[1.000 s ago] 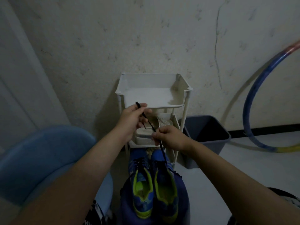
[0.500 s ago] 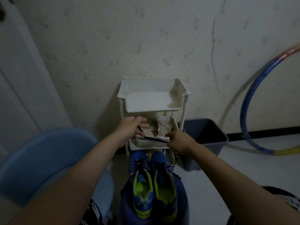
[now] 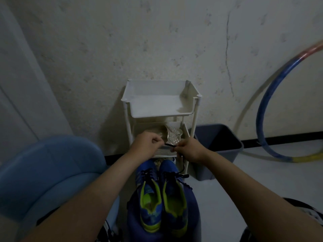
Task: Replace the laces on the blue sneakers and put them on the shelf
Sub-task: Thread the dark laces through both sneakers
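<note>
Two blue sneakers with lime-green lining, the left one (image 3: 148,198) and the right one (image 3: 173,198), sit side by side on a dark blue surface below me, toes toward the white tiered shelf (image 3: 187,91). A black lace (image 3: 170,145) runs from the right sneaker up between my hands. My left hand (image 3: 146,144) pinches one end of it and my right hand (image 3: 189,150) grips it a short way along; the lace hangs down from my right hand to the shoe. Both hands are in front of the shelf's middle tier.
The shelf's top tier (image 3: 157,109) holds nothing; its middle tier holds a clear sandal (image 3: 173,135). A grey bin (image 3: 222,145) stands right of the shelf, a hoop (image 3: 265,109) leans on the wall, and a blue chair (image 3: 43,172) is at left.
Both hands have dropped from in front of the top tier to the middle tier and drawn closer together, so the stretch of lace between them is shorter and nearly level.
</note>
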`<state>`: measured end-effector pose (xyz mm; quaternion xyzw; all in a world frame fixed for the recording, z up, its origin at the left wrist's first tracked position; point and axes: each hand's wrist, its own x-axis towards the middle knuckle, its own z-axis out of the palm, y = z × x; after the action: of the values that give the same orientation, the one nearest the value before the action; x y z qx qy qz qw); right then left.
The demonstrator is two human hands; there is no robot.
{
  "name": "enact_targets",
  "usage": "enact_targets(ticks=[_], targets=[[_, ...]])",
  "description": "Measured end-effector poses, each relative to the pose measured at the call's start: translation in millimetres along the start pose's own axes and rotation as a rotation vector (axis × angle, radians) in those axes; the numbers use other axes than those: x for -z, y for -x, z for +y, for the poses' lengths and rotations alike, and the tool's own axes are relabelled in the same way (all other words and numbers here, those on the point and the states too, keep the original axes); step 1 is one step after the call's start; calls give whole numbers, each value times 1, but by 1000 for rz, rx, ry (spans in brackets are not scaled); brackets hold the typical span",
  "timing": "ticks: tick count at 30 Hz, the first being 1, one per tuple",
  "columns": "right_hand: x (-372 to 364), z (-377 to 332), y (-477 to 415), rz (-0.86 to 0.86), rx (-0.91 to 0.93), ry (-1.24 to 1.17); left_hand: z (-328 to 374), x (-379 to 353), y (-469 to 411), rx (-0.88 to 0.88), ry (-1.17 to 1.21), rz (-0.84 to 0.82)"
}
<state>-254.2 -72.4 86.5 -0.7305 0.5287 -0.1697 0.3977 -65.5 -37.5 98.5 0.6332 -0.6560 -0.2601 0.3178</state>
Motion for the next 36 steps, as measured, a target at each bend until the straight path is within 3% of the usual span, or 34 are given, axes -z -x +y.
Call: enact_targets(ticks=[5, 10, 14, 22, 28, 36], targets=[[-8, 12, -1, -81, 13, 159, -16, -21, 1, 16, -28, -124], [-17, 21, -5, -91, 109, 35, -23, -37, -8, 73, 36, -208], [-21, 28, -11, -50, 65, 22, -29, -47, -13, 137, 46, -230], [-43, 52, -23, -78, -94, 337, -64, -75, -11, 270, -593, -510], [-62, 61, -28, -115, -52, 447, -77, -89, -11, 327, -497, -525], [-76, 62, -23, -143, 24, 705, -80, -90, -7, 538, -254, -399]])
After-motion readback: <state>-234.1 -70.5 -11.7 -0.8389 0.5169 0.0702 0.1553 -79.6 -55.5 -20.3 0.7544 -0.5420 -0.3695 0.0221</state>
